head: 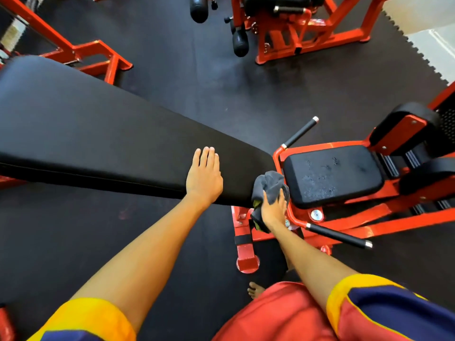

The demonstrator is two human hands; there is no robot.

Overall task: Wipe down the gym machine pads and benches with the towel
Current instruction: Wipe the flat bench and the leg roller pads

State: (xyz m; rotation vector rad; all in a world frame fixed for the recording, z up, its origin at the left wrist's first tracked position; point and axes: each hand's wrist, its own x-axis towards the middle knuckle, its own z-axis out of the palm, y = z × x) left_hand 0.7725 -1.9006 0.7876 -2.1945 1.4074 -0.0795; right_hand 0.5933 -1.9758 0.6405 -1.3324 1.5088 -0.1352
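A long black back pad (pixel 103 134) of a red-framed bench runs from the upper left to the centre. My left hand (pixel 204 175) rests flat on its lower end, fingers straight. My right hand (pixel 273 210) grips a bunched grey towel (pixel 269 184) and holds it against the pad's narrow end, at the gap beside the seat. The black seat pad (pixel 332 175) lies just to the right, with wet-looking marks on its surface.
Two black-grip handles (pixel 337 236) (pixel 301 131) stick out beside the seat. Black pads on a red frame (pixel 403 129) stand at the right. Another red machine with roller pads (pixel 240 43) stands at the top. Black rubber flooring (pixel 197 70) lies between. My bare foot (pixel 256 289) is below.
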